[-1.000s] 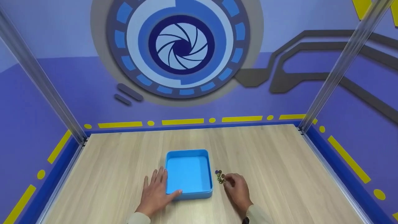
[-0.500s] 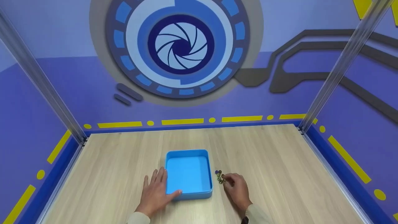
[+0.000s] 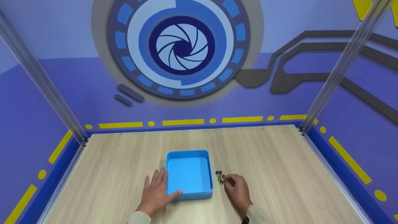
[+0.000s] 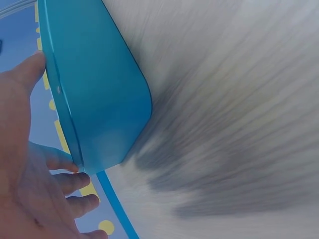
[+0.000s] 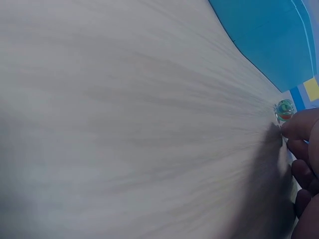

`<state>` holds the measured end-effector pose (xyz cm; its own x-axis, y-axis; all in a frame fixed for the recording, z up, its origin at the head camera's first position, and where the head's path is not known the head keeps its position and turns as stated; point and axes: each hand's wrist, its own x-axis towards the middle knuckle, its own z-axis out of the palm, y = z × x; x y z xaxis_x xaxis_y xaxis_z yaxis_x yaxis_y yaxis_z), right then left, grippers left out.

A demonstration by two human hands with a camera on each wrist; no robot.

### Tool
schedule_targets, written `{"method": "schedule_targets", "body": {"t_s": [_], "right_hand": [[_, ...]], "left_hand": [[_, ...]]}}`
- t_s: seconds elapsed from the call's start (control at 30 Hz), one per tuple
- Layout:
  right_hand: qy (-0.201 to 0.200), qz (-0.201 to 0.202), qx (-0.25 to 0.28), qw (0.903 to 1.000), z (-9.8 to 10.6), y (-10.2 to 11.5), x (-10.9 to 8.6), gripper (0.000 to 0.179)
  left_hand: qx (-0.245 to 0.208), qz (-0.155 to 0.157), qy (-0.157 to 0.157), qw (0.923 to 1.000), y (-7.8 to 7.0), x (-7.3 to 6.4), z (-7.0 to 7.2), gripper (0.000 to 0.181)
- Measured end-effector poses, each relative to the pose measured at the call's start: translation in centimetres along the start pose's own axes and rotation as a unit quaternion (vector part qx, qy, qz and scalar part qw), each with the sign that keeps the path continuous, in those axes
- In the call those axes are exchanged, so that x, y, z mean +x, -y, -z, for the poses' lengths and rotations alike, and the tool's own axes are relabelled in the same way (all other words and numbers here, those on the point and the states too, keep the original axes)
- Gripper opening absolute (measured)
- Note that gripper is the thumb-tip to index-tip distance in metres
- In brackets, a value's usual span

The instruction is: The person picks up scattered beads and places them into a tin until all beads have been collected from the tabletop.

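A square light-blue tray (image 3: 190,196) sits on the wooden table in the head view. My left hand (image 3: 156,193) lies along its left side, fingers extended at the wall and thumb over the near-left corner. In the left wrist view, thumb and fingertips of that left hand (image 4: 37,199) meet the tray's rim. Just right of the tray is a small cluster of dark and green glass marbles (image 3: 219,179). My right hand (image 3: 238,190) has bent fingers, with thumb and index tips right at the cluster. I cannot tell whether a marble is pinched between them.
The wooden tabletop (image 3: 273,155) runs back to a purple wall (image 3: 71,90) with yellow markings. Clear upright posts (image 3: 329,77) stand at both rear corners.
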<state>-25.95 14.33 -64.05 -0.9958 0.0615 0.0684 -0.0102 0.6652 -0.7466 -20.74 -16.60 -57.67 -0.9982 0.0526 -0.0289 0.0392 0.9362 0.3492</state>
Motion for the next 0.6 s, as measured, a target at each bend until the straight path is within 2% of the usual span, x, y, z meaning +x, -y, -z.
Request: {"method": "schedule_targets", "body": {"t_s": [0.33,0.6], "right_hand": [[0.001,0.02,0.019,0.9996,0.7,0.02,-0.19,0.016],[-0.015,0.017,0.023,0.9995,0.94,0.22,-0.52,0.016]], "left_hand": [[0.006,-0.002,-0.012,0.9999,0.12,0.2,-0.08,0.105],[0.001,0.0,0.003,1.0,0.11,0.16,-0.07,0.108]]}}
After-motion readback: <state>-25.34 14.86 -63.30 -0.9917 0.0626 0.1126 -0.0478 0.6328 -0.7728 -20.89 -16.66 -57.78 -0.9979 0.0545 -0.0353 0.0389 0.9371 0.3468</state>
